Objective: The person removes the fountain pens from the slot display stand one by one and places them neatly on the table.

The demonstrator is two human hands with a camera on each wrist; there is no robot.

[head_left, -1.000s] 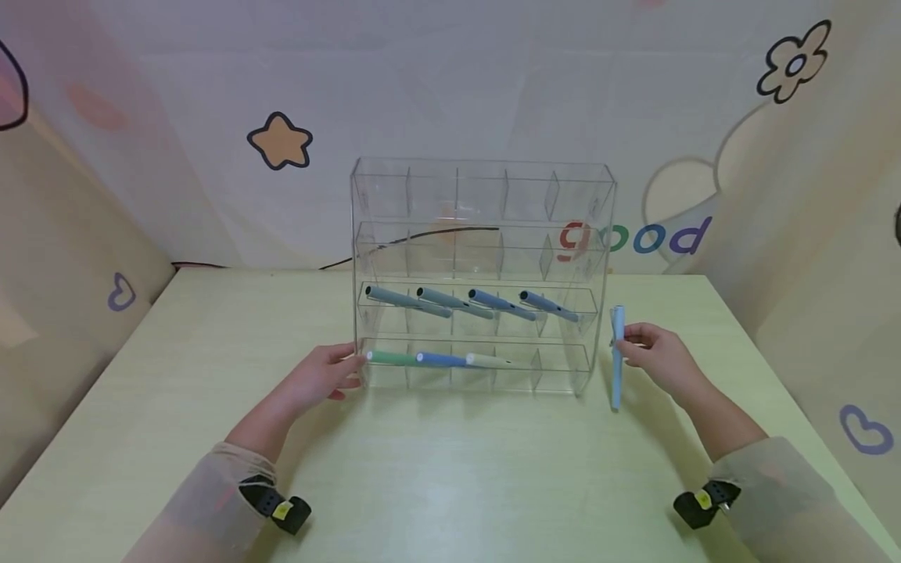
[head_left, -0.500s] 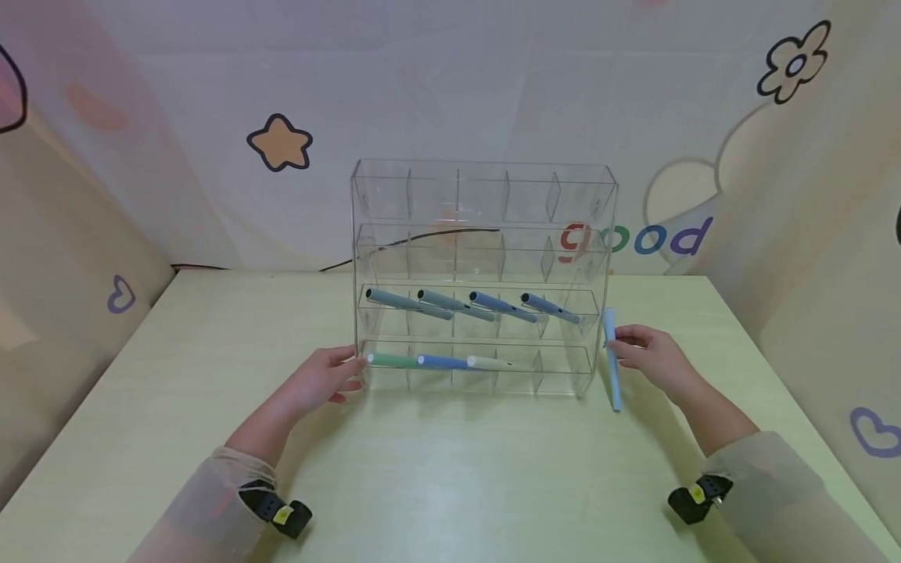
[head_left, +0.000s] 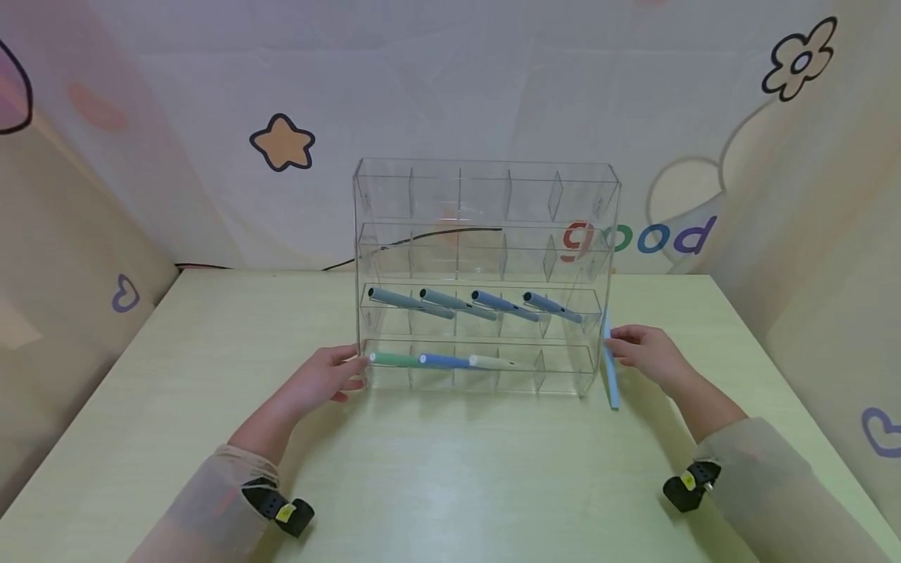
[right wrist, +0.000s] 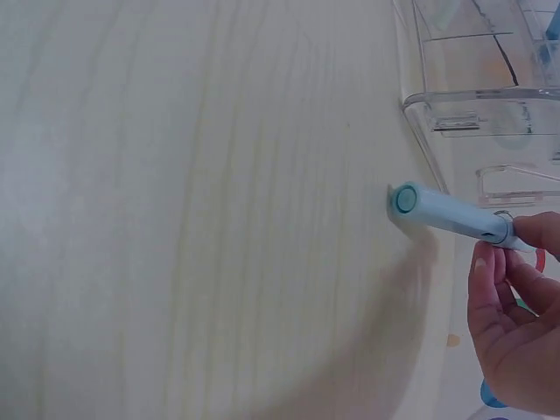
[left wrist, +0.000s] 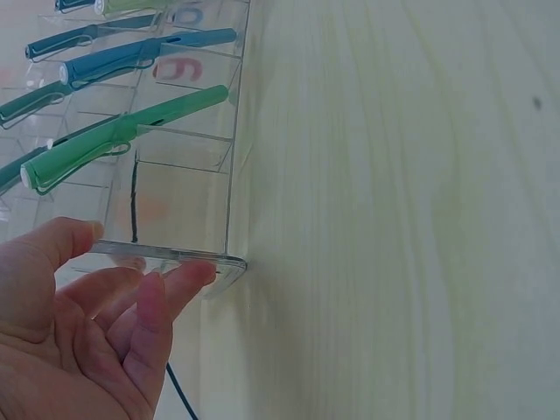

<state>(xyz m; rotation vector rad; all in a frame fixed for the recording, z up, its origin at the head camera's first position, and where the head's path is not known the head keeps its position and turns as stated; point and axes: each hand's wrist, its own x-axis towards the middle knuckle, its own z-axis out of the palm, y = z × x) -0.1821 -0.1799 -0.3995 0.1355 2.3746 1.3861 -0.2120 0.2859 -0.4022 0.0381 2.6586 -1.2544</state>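
Note:
A clear acrylic pen rack [head_left: 486, 168] stands upright on the table, its tiers split into compartments. At its lower left side is my left hand [head_left: 325, 375]; in the left wrist view the thumb lies by the front edge and the other fingers by the outer side panel [left wrist: 171, 254]. My right hand [head_left: 649, 356] pinches a light blue pen [head_left: 612, 383] between thumb and fingers, beside the rack's right wall. That pen stands steeply, leaning slightly left at the top, its lower end [right wrist: 407, 199] close over the table in the right wrist view.
Several blue and grey-blue pens [head_left: 500, 303] lie slanted in the second tier from the bottom. The lowest tier holds a green pen [head_left: 394, 360], a blue pen [head_left: 443, 360] and a cream pen [head_left: 490, 362]. A patterned cloth [head_left: 450, 86] hangs behind the table [head_left: 450, 485].
My right hand has moved slightly left with the light blue pen, bringing it up alongside the rack's right wall; its top now tilts left. My left hand stays at the rack.

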